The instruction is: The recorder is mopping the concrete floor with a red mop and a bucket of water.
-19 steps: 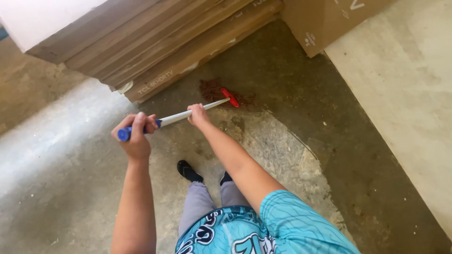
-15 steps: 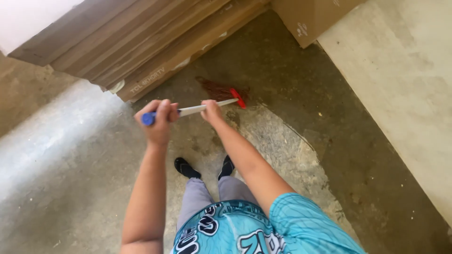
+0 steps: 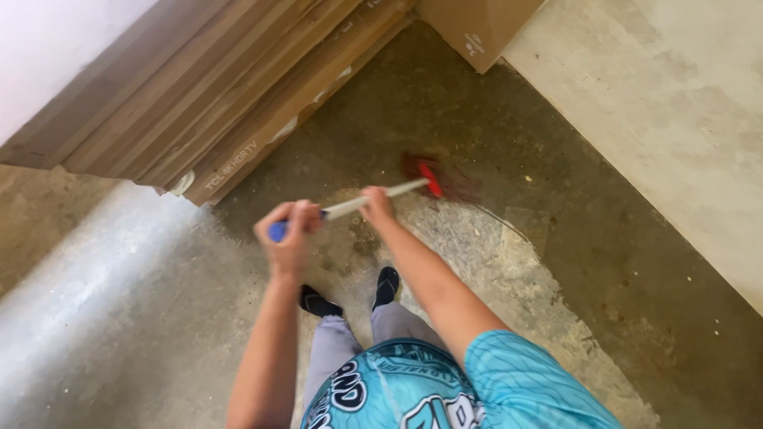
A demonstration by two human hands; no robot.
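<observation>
Both hands grip the broom [image 3: 373,199]: left hand [image 3: 288,234] closed near its blue end, right hand [image 3: 375,206] mid-handle. Red bristles [image 3: 433,179] meet the dark floor [image 3: 556,238]; grit and specks remain unswept.

Both hands on a red broom [image 3: 429,179]: left hand [image 3: 288,234] at the blue handle end, right hand [image 3: 375,205] mid-shaft.

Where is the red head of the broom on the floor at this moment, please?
In the head view, the red broom head sits on the dark patch of floor just beyond the right hand, between the stacked cardboard boxes and the pale slab.
</observation>
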